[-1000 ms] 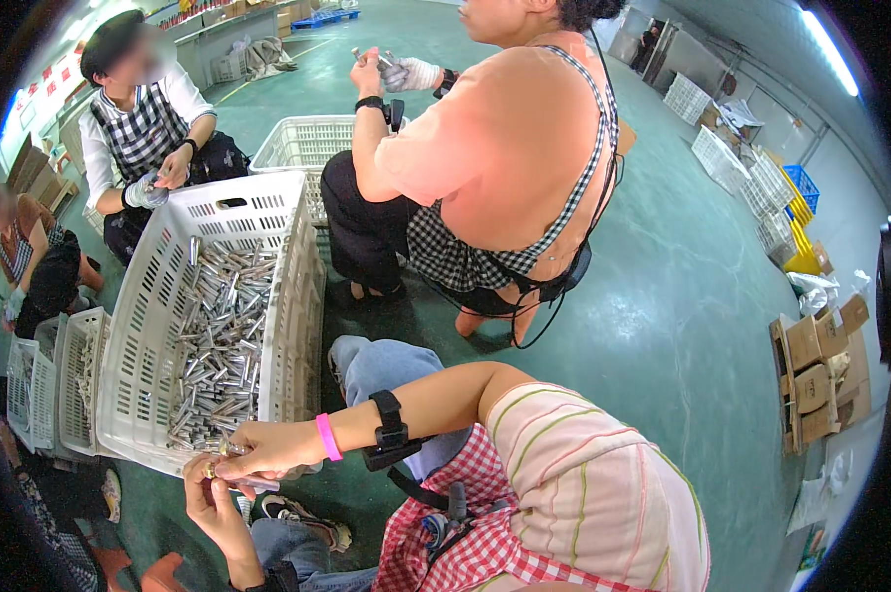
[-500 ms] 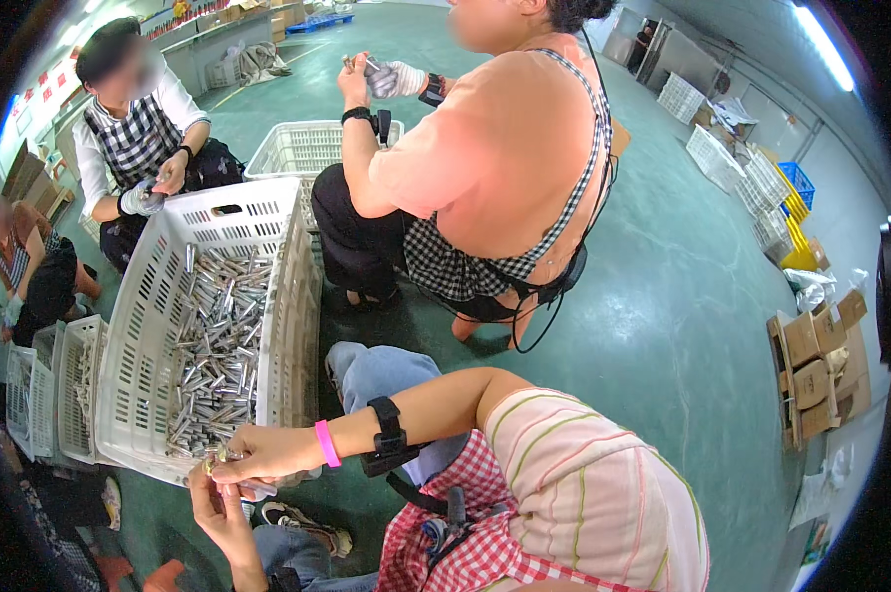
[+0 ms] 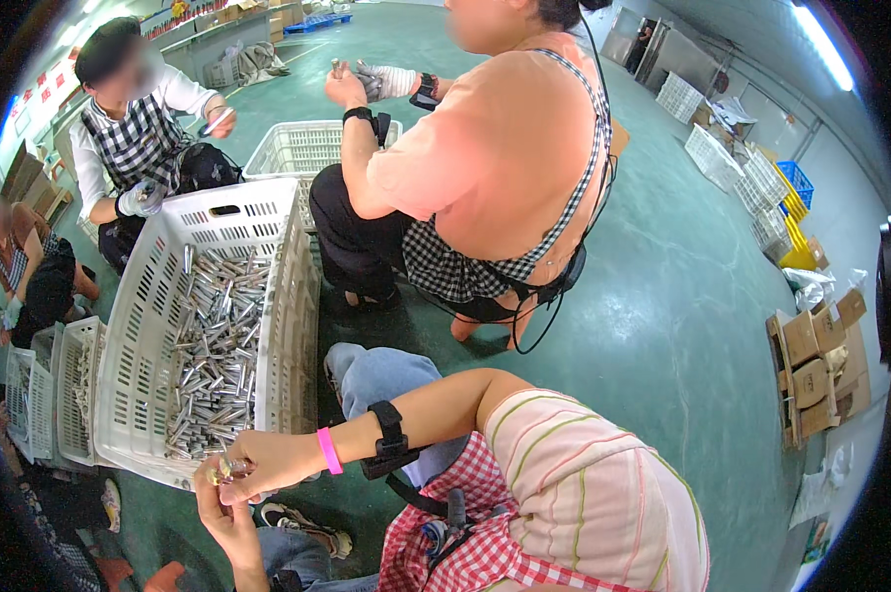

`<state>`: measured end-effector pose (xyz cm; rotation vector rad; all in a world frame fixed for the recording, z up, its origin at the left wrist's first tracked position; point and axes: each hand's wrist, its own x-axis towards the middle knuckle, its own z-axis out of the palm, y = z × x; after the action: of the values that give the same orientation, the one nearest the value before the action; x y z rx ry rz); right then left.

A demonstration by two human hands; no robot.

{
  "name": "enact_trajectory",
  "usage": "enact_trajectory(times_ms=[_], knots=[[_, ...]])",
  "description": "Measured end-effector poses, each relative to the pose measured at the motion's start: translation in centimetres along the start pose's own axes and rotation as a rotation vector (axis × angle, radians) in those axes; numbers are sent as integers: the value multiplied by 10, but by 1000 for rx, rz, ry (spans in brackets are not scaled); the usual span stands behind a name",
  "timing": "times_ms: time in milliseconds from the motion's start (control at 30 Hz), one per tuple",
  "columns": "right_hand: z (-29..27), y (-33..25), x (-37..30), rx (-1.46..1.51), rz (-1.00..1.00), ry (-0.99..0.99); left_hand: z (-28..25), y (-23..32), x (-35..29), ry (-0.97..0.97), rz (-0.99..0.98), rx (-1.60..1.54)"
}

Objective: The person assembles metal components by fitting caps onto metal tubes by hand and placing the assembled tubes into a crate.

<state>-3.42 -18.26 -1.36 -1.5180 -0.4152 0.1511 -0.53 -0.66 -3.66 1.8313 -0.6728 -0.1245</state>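
My right hand (image 3: 276, 462), with a pink band at its wrist, is closed on a small silver metal piece (image 3: 232, 468) that has a yellowish part at its end. From below, my left hand (image 3: 226, 518) pinches at the same piece, fingertips against those of the right. The fingers cover most of it, so its full shape is hidden. Both hands are just over the near edge of a large white plastic crate (image 3: 142, 326). Inside that crate lie many short silver metal cylinders (image 3: 219, 345).
Across the crate, a seated co-worker (image 3: 135, 148) holds a pale slim object. Another co-worker (image 3: 505, 168) sits close on the right, beside a second white crate (image 3: 317, 143). More white crates (image 3: 78, 390) stand at the left. Cardboard boxes (image 3: 816, 360) lie far right.
My hands stay together, shifting slightly; a silver end that stuck out under my right hand no longer shows. The co-worker across has parted both hands, one moving right with a pale object.
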Motion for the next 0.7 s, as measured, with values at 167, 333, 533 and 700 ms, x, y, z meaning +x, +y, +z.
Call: enact_trajectory(times_ms=[167, 333, 533, 700], knots=[[2, -2, -2, -15, -31, 39, 2, -6, -2, 19, 11, 28], [2, 1, -1, -65, -96, 27, 2, 0, -2, 13, 19, 38], [3, 0, -1, -75, -87, 24, 3, 1, -3, 3, -18, -3], [4, 4, -1, -120, -142, 43, 3, 0, -4, -15, -17, -21]])
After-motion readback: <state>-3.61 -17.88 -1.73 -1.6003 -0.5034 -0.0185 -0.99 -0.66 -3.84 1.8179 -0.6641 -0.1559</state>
